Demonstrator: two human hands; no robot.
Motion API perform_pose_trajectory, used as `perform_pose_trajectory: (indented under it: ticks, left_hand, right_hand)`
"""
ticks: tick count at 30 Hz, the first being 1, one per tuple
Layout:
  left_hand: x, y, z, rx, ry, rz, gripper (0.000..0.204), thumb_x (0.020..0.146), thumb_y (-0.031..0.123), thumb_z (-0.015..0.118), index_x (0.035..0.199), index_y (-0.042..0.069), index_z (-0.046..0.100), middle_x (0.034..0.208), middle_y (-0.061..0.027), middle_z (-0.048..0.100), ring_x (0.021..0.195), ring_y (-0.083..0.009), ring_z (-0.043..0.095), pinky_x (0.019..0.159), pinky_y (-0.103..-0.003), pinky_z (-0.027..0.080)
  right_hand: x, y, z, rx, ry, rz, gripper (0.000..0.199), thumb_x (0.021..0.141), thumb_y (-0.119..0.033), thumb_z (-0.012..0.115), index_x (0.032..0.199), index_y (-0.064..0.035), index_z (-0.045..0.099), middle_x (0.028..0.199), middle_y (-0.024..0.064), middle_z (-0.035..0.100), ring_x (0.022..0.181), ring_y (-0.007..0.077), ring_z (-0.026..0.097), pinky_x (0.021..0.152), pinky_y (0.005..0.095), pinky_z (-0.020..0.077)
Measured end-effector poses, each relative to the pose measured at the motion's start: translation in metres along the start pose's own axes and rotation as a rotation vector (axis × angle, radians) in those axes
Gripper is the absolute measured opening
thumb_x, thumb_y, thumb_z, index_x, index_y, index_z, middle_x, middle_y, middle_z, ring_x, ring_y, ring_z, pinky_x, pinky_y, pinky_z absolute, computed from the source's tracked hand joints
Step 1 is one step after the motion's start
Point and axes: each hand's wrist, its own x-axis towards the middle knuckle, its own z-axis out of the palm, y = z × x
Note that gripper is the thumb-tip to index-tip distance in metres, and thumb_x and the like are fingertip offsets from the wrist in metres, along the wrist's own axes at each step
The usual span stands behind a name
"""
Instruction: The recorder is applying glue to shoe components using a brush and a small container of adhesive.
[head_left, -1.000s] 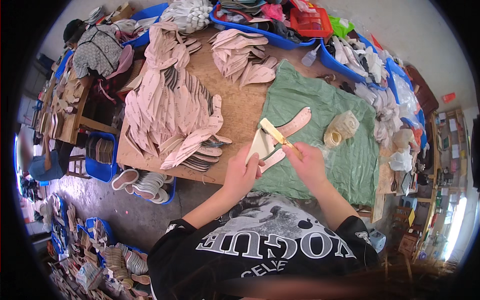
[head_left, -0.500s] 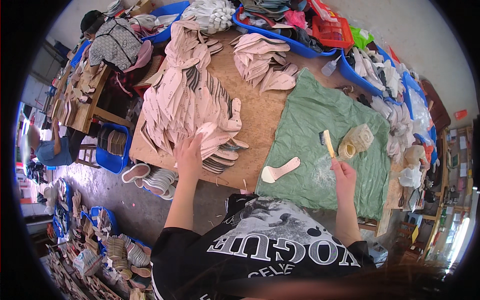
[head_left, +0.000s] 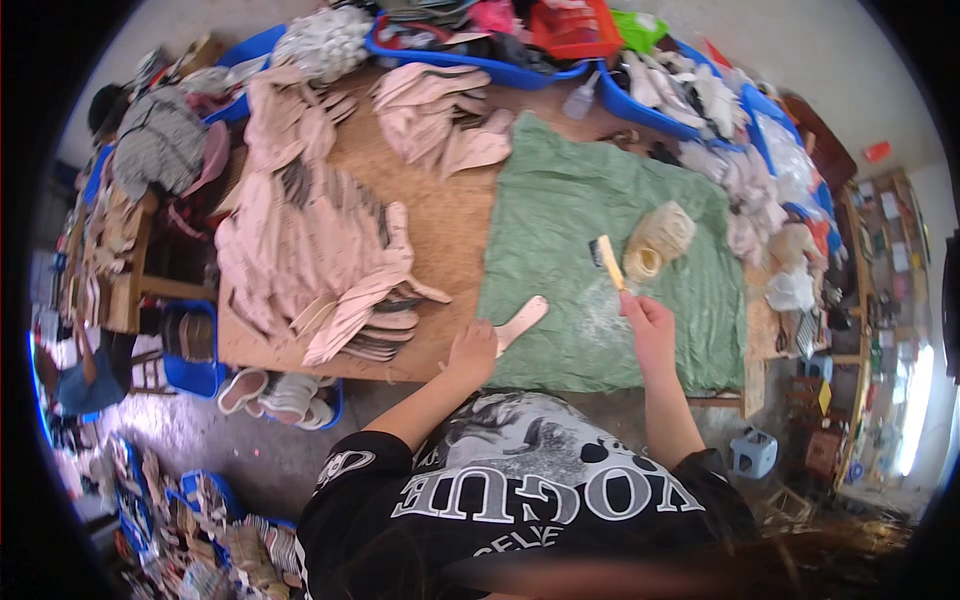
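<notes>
A pale insole [head_left: 523, 320] lies on the green cloth [head_left: 560, 365], its narrow end pointing up and to the right. My left hand [head_left: 473, 352] is at the insole's wide end with the fingers curled over it, hiding that end. The fingertips are partly hidden. In my right hand [head_left: 649, 325] is a small brush [head_left: 608, 262] with a yellowish handle and dark bristles, held upright above the cloth. Just beyond it, a cloudy plastic jar [head_left: 662, 240] is tipped on its side, its round mouth toward me.
Pink insoles [head_left: 300, 240] are heaped over the left of the wooden table [head_left: 435, 235], with a smaller pile [head_left: 440, 115] at the back. Blue bins [head_left: 540, 75] of shoe parts line the far edge. To the left, a person [head_left: 160, 145] leans over another table.
My left hand has left the pink insole heap and moved right to the insole on the cloth. The right hand still holds the brush. The whole view has shifted.
</notes>
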Motion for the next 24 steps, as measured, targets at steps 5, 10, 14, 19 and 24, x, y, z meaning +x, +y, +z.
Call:
perform_pose_trajectory:
  ticks: [5, 10, 14, 19, 24]
  left_hand:
    - [0.025, 0.001, 0.016, 0.137, -0.423, -0.123, 0.022, 0.083, 0.014, 0.053, 0.100, 0.005, 0.063, 0.098, -0.0101, 0.065, 0.097, -0.0272, 0.062, 0.079, -0.042, 0.050]
    - [0.021, -0.016, -0.002, 0.030, -0.450, 0.048, 0.019, 0.086, 0.017, 0.051, 0.100, 0.009, 0.062, 0.088, -0.0151, 0.066, 0.083, -0.0320, 0.064, 0.071, -0.045, 0.051]
    - [0.020, 0.005, -0.035, -0.113, -0.212, -0.233, 0.017, 0.091, 0.017, 0.050, 0.101, 0.004, 0.055, 0.079, -0.0173, 0.063, 0.062, -0.0307, 0.064, 0.057, -0.044, 0.050]
    - [0.019, 0.043, -0.065, -0.914, 0.024, -0.621, 0.019, 0.098, 0.018, 0.041, 0.109, 0.004, 0.048, 0.076, -0.0125, 0.061, 0.054, -0.0171, 0.058, 0.042, -0.030, 0.044]
    - [0.010, 0.061, -0.053, -1.283, 0.073, -0.699, 0.018, 0.097, 0.015, 0.047, 0.111, 0.003, 0.047, 0.078, -0.0065, 0.059, 0.050, -0.0076, 0.050, 0.037, -0.022, 0.039]
  right_hand:
    - [0.026, 0.025, -0.072, -0.154, 0.176, 0.045, 0.039, 0.088, -0.033, 0.065, 0.069, 0.0001, 0.061, 0.057, -0.0040, 0.046, 0.055, 0.0049, 0.037, 0.051, 0.0239, 0.0287]
    - [0.067, 0.083, -0.138, -0.648, 0.109, 0.142, 0.048, 0.088, -0.044, 0.057, 0.073, 0.0013, 0.063, 0.064, 0.0111, 0.058, 0.060, 0.0242, 0.054, 0.056, 0.0376, 0.0401]
    - [0.115, 0.121, -0.141, -0.987, -0.120, 0.253, 0.049, 0.088, -0.047, 0.052, 0.081, -0.0008, 0.068, 0.082, 0.0173, 0.066, 0.081, 0.0368, 0.063, 0.068, 0.0457, 0.0480]
    - [0.169, 0.139, -0.117, -1.108, -0.121, 0.264, 0.047, 0.086, -0.047, 0.055, 0.089, -0.0027, 0.069, 0.093, 0.0164, 0.068, 0.088, 0.0322, 0.065, 0.073, 0.0435, 0.0508]
    - [0.191, 0.135, -0.110, -1.151, -0.228, 0.273, 0.046, 0.085, -0.046, 0.057, 0.097, -0.0031, 0.068, 0.100, 0.0149, 0.068, 0.092, 0.0314, 0.065, 0.075, 0.0426, 0.0515]
